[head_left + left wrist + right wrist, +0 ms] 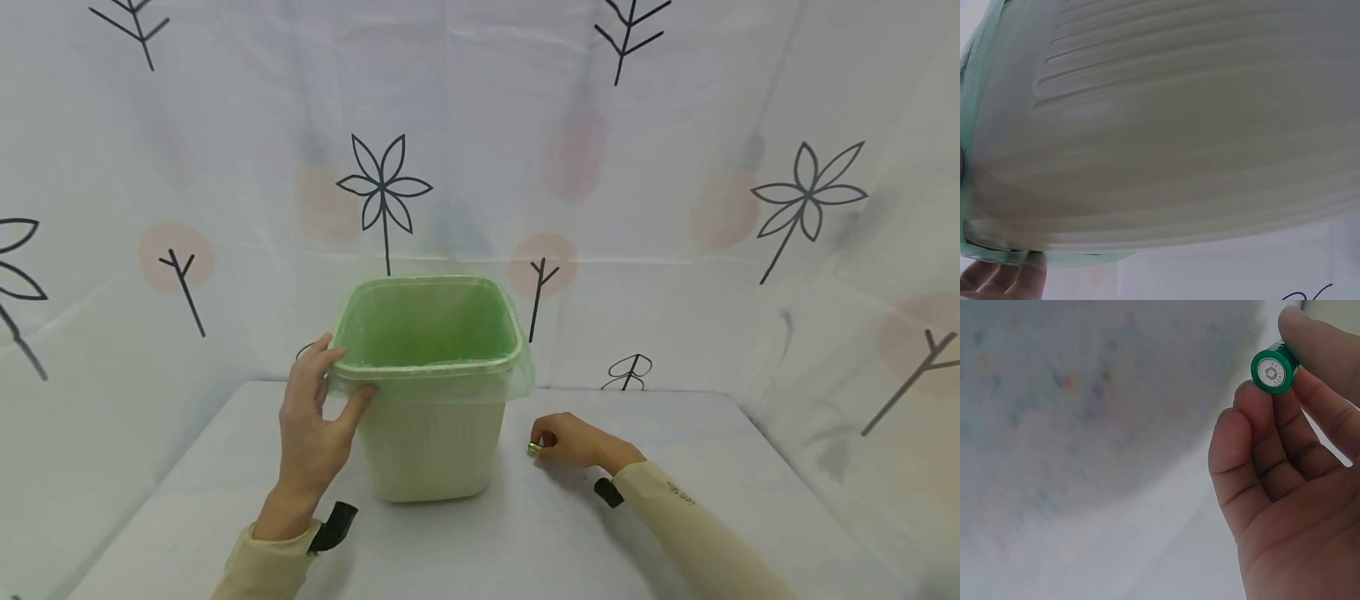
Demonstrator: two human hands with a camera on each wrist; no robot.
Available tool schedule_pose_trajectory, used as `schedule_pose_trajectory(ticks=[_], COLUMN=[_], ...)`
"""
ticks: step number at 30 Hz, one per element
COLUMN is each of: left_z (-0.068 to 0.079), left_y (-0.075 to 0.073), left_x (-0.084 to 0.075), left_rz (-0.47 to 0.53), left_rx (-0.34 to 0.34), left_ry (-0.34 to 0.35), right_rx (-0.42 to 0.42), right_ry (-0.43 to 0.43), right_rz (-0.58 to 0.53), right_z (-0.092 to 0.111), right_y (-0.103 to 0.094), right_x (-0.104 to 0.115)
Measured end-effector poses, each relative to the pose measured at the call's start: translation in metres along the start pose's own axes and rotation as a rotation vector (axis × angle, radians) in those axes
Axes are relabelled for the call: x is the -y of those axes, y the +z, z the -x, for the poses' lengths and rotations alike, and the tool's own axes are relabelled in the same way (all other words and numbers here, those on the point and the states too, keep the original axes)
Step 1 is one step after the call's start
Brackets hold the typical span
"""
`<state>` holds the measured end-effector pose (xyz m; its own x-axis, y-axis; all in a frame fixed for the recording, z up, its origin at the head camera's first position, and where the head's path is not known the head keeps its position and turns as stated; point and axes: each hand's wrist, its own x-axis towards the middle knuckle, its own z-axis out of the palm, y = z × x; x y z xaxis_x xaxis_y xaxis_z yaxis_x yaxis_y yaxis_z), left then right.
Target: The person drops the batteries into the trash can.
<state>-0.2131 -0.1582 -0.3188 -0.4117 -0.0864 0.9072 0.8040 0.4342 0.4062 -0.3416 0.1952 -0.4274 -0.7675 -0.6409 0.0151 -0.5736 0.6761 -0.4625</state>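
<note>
A cream trash bin stands upright, lined with a translucent green bag folded out over its rim. My left hand holds the bin's near left corner, thumb on the front and fingers round the left side. In the left wrist view the bin's ribbed wall fills most of the frame, with fingertips at the bag's edge. To the right of the bin, my right hand pinches a small green battery between thumb and fingers, its silver end facing the wrist camera.
The bin stands on a white-covered table. Behind it hangs a white cloth printed with flowers and twigs, which also runs along both sides. A black strap piece sits at the left cuff and another black piece at the right.
</note>
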Motion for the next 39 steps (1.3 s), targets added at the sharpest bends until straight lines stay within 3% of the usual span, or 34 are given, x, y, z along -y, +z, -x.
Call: schedule_pose_trajectory(ticks=[10,24,39], left_z=[-0.001,-0.002,0.0], left_y=[0.001,0.0,0.001], left_x=[-0.005,-0.005,-0.004], left_rz=[0.006,0.013,-0.009], left_rx=[-0.004,-0.003,-0.008], left_ry=[0.002,0.004,-0.001], right_rx=[-0.032,-0.126,-0.251], right_ry=[0.024,-0.019,-0.166], right_rz=[0.025,0.169,0.227], right_z=[0.007,0.009,0.001], right_y=[-0.056,-0.14,-0.178], right_x=[0.022,0.079,0.128])
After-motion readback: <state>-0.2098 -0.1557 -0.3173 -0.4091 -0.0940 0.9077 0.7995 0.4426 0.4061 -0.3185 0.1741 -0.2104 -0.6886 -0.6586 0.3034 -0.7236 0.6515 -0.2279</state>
